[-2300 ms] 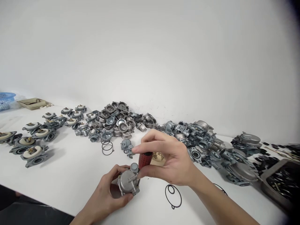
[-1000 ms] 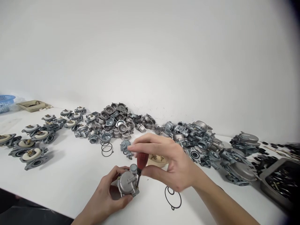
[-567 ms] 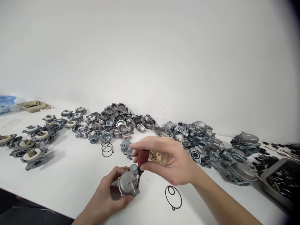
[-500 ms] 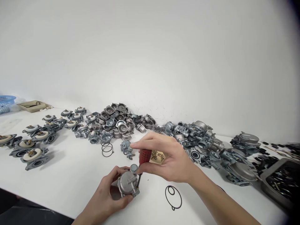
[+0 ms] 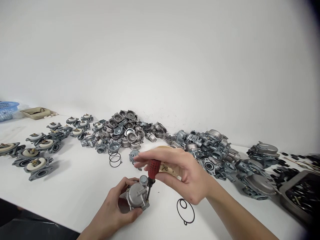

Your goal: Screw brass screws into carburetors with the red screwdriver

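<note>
My left hand (image 5: 113,210) is closed round a small silver carburetor (image 5: 137,196) that rests on the white table (image 5: 75,186) near its front edge. Above it, my right hand (image 5: 185,173) pinches the red handle of a screwdriver (image 5: 152,170). The screwdriver stands nearly upright, its dark shaft reaching down to the carburetor's right side. Behind my right hand sits a shallow beige dish (image 5: 170,168) of small brass screws, partly hidden by my fingers.
Heaps of metal carburetor parts (image 5: 125,128) (image 5: 215,150) line the wall. Bodies with white floats (image 5: 37,163) lie at left. Black rubber gaskets (image 5: 185,210) (image 5: 115,157) lie near my hands. A grey tray of small parts (image 5: 300,196) sits at right, a blue basket (image 5: 7,108) far left.
My right hand's fingers have shifted round the screwdriver handle from frame to frame, and the handle has tilted slightly. The left hand and carburetor stay in place.
</note>
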Tool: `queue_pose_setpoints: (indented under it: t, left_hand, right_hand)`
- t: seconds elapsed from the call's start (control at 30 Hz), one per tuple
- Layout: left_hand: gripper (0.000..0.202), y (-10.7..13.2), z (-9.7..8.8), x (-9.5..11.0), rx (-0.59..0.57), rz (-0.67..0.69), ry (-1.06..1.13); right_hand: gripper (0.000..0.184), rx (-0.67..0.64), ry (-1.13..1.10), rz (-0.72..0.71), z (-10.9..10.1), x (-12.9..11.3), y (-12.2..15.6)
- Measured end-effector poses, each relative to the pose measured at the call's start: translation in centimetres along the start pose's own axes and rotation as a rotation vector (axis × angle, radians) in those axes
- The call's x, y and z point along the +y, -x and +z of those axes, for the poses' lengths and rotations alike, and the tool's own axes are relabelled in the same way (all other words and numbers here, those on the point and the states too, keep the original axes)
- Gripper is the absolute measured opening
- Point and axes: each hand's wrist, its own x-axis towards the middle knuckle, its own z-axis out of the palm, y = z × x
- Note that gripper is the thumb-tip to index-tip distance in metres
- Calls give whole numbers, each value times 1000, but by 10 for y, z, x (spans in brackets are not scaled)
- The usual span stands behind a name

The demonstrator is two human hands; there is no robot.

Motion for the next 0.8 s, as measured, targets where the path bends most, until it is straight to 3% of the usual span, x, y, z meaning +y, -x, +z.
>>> queue_pose_setpoints:
  t: [0.13, 0.33, 0.53, 0.7, 0.8]
  left_hand:
    - [38, 0, 0, 0, 13, -32, -10]
    - [33, 0, 0, 1, -12, 16, -13]
    - [35, -1, 0, 5, -4, -12, -3]
    - [34, -1, 0, 5, -5, 2, -24]
    - [35, 0, 0, 3, 4, -2, -16]
  right_hand:
    - [40, 129, 139, -39, 2, 3, 0]
    - [44, -15, -71, -1, 1, -2, 0]
    - [38, 107, 155, -37, 2, 0, 0]
    - [36, -21, -122, 23, -2, -3, 1]
    - [34, 10, -180, 75, -2, 0, 2]
